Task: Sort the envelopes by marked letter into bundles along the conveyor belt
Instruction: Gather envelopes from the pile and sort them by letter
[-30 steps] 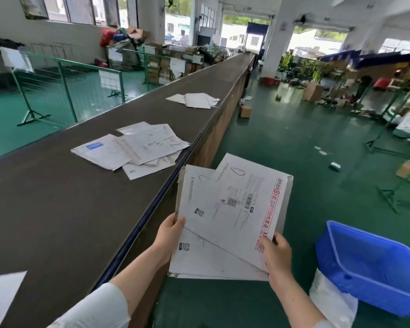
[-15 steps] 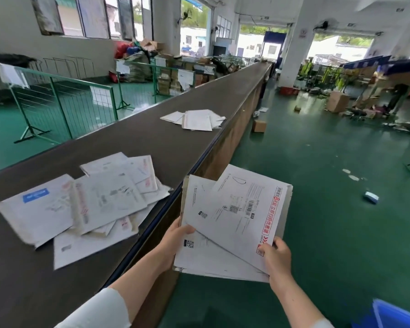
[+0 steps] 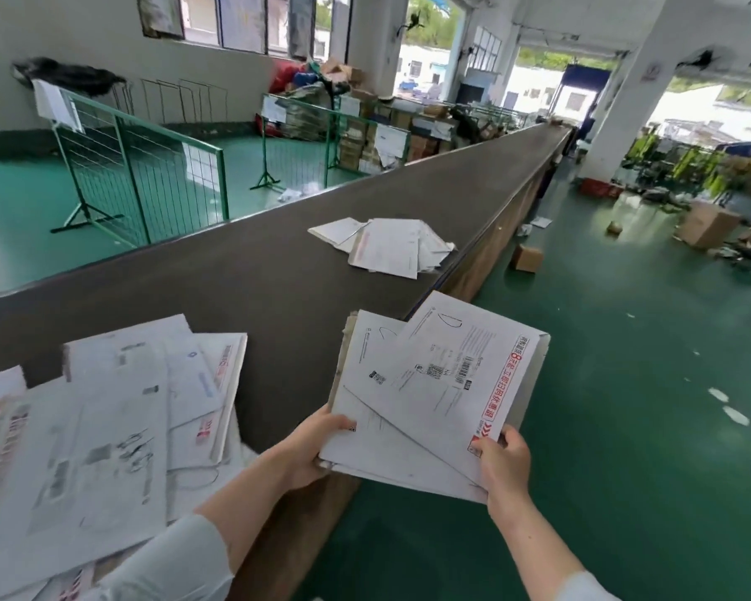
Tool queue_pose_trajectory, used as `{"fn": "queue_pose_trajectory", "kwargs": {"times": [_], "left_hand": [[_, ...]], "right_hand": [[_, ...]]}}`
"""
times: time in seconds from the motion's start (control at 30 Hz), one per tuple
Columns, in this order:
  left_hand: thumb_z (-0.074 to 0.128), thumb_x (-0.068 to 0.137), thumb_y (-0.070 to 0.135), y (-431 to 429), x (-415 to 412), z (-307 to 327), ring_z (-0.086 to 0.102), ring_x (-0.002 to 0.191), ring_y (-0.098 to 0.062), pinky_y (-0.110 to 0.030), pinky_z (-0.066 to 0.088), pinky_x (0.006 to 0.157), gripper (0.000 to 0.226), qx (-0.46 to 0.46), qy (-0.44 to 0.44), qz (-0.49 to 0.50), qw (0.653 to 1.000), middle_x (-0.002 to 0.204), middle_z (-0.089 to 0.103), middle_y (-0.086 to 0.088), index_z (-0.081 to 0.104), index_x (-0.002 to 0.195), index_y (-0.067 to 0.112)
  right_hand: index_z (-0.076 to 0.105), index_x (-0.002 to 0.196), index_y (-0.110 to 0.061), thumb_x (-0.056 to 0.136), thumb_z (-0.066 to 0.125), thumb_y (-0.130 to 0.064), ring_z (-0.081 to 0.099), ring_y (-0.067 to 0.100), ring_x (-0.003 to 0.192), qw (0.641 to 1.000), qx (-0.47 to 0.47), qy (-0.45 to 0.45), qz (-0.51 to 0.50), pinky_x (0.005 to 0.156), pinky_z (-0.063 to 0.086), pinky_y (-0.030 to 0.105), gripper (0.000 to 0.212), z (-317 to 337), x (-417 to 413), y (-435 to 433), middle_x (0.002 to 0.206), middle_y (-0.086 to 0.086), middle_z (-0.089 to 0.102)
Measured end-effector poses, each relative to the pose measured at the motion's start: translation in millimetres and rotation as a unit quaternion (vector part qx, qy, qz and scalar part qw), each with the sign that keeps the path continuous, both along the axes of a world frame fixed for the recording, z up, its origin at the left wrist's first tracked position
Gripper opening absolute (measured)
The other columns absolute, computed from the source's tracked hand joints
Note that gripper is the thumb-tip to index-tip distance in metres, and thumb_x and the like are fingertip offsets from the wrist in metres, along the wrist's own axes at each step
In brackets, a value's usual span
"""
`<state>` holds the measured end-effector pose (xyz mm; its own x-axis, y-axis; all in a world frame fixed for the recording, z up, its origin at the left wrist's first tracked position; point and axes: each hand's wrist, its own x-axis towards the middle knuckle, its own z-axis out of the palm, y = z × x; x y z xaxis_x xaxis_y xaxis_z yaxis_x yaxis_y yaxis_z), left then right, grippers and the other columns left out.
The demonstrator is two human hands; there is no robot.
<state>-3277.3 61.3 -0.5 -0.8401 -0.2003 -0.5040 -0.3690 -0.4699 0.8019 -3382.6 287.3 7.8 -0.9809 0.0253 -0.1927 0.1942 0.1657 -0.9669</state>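
Both hands, left hand [image 3: 306, 453] and right hand [image 3: 504, 459], grasp a fanned stack of envelopes [image 3: 426, 396] beside the conveyor belt [image 3: 278, 271], where two bundles lie.

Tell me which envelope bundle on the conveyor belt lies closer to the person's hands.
The sprawling bundle at lower left, beside the left hand; the other bundle sits farther up the belt.

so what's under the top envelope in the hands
Under the top envelope lie more white envelopes, fanned out left; a brown edge shows behind. Their count and most markings are covered.
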Motion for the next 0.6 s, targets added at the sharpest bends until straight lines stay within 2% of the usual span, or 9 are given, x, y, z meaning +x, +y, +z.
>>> {"fn": "queue_pose_trajectory", "kwargs": {"times": [0.13,0.27,0.37,0.47,0.6], "left_hand": [[0.053,0.096,0.009,-41.5,-100.0,10.1,0.067,0.102,-0.030,-0.043,0.058,0.084,0.031,-0.012,0.007,-0.013,1.000,0.118,0.065,-0.011,0.048,0.119,0.031],[0.053,0.095,0.006,-71.9,-175.7,16.4,0.064,0.101,-0.027,-0.034,0.057,0.071,0.037,-0.081,-0.010,-0.002,0.997,0.118,0.062,-0.010,0.042,0.125,0.024],[0.054,0.094,0.008,-94.4,-231.4,10.6,0.065,0.100,-0.026,-0.035,0.056,0.073,0.039,-0.112,-0.012,0.044,0.993,0.117,0.062,-0.009,0.041,0.128,0.022],[0.054,0.094,0.008,-117.3,-287.7,1.7,0.064,0.102,-0.028,-0.043,0.056,0.085,0.037,-0.137,-0.025,0.086,0.987,0.117,0.063,-0.008,0.043,0.126,0.023],[0.052,0.095,0.006,-146.4,-362.3,-5.5,0.066,0.098,-0.028,-0.044,0.056,0.085,0.031,-0.158,-0.019,0.178,0.971,0.113,0.065,-0.008,0.047,0.121,0.021]], "right_hand": [[0.060,0.101,-0.013,0.089,0.051,0.007,0.058,0.014,0.089,1.000,0.008,0.012,0.022,0.065,0.047,0.028,0.025,15.5,-101.7,-41.7,0.101,0.001,0.063],[0.059,0.110,-0.014,0.087,0.052,0.010,0.056,0.016,0.092,1.000,0.007,0.000,0.024,0.068,0.046,0.028,0.034,14.7,-179.0,-77.9,0.104,0.001,0.062],[0.059,0.111,-0.015,0.087,0.053,0.008,0.057,0.014,0.091,0.998,0.002,-0.019,0.054,0.074,0.048,0.032,0.034,6.9,-240.6,-103.5,0.104,0.001,0.063],[0.060,0.110,-0.017,0.088,0.054,0.006,0.057,0.012,0.091,0.996,0.002,-0.030,0.087,0.079,0.051,0.036,0.032,-2.0,-314.1,-135.7,0.105,0.000,0.064],[0.058,0.106,-0.019,0.091,0.052,0.005,0.057,0.011,0.090,0.990,0.003,-0.022,0.142,0.075,0.052,0.034,0.028,-3.0,-413.2,-185.1,0.100,-0.004,0.063]]}}
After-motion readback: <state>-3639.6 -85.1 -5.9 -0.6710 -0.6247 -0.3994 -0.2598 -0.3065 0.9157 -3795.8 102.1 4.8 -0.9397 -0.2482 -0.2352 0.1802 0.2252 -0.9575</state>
